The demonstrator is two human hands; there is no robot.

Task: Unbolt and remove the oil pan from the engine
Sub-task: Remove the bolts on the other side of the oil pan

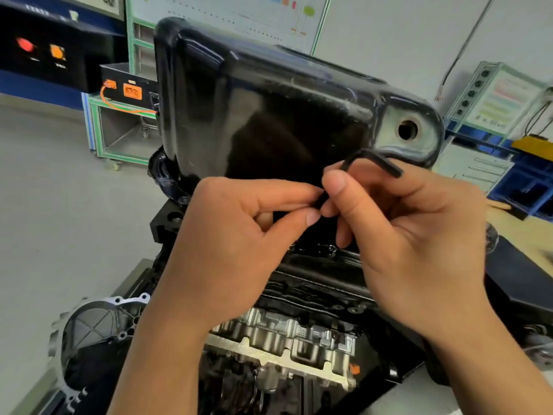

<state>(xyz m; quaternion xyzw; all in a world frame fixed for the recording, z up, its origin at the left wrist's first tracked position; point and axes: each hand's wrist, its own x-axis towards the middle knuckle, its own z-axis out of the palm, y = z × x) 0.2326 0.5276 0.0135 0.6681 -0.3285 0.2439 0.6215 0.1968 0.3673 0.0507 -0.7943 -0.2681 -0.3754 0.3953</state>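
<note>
Grey floor [45,181] behind; glossy black oil pan [269,115]; left hand [233,235], right hand [404,235] pinch hex key [377,161]

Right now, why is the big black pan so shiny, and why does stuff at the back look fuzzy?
Head view: room light bounces off the glossy oil pan, leaving pale glare around its round hole. Head view again: the red light and green-framed cart behind look soft and smeared, the hex key slightly too.

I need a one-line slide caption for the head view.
The left hand and right hand hold a hex key before the black oil pan.
</note>
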